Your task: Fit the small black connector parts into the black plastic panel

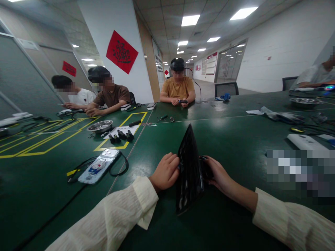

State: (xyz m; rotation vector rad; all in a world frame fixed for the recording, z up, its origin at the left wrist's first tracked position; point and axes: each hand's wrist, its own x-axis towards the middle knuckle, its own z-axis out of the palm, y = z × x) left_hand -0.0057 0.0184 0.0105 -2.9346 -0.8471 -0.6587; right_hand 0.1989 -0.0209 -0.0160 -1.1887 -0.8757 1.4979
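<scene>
A black perforated panel (pixel 188 167), flat and roughly triangular, stands on edge on the green table (pixel 230 139) in front of me. My left hand (pixel 165 171) is curled against its left face, fingers closed on it. On the other side, my right hand (pixel 218 175) grips the panel, together with a small dark part (pixel 205 166) that I cannot make out. Both my arms wear cream sleeves.
A phone (pixel 98 169) with a black cable lies to the left. Further back are a metal bowl (pixel 100 126), small black parts (pixel 121 135) on paper, and hand tools (pixel 163 118). Several people sit at the far side. A white device (pixel 305 142) and another bowl (pixel 305 101) lie right.
</scene>
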